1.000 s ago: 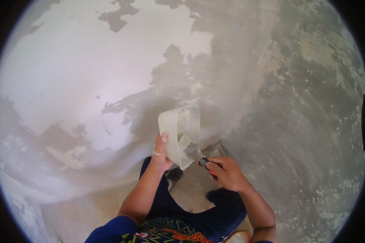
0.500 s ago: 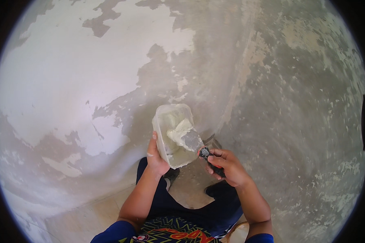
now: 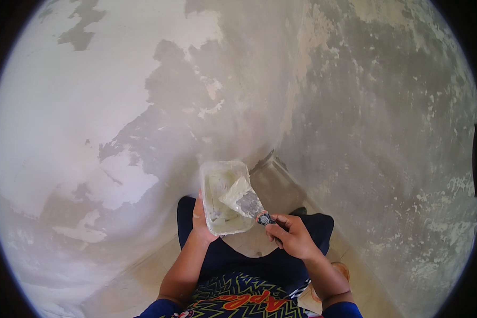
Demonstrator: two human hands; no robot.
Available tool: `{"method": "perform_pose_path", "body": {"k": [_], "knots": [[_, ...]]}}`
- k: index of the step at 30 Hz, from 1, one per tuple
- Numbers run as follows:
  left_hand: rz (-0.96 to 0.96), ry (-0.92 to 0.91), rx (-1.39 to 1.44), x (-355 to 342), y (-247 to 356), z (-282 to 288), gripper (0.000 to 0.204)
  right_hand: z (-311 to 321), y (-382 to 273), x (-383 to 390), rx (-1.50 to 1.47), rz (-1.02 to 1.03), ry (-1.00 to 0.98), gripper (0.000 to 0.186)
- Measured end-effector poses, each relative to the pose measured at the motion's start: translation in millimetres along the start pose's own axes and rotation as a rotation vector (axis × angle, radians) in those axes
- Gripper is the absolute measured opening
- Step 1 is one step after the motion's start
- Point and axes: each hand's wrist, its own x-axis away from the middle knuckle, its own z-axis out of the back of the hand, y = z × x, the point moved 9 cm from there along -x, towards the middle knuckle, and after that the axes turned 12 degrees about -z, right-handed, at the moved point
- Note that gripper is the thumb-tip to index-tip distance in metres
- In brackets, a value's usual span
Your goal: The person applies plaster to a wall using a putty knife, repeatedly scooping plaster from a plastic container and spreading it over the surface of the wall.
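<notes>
My left hand grips a translucent rectangular plastic tub by its left side, its fingers partly hidden beneath. Pale putty smears coat the inside of the tub. In my right hand is the dark handle of a putty knife, its blade angled up and left over the tub's right rim. A lump of off-white putty covers the front of the blade, above the tub's interior. Whether the blade touches the rim, I cannot tell.
Ahead, a left wall with white putty patches over grey meets a grey, streaked right wall at a corner. Below is a tiled floor. My bent legs are under the tub. A round orange-brown rim shows beside my right forearm.
The tub and putty knife have come lower and closer to my body. The blade still carries putty above the tub. My view has shifted, showing more of the floor corner.
</notes>
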Motion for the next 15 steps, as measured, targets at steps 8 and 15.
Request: {"method": "perform_pose_path", "body": {"k": [8,15], "knots": [[0.056,0.103,-0.069,31.6,-23.9,50.7,0.073,-9.9,56.2,-7.6,-0.158,-0.043,0.004,0.018],[0.11,0.081,-0.013,10.1,-27.4,35.7,0.072,-4.0,35.6,1.1,-0.259,0.076,0.033,0.022]]}}
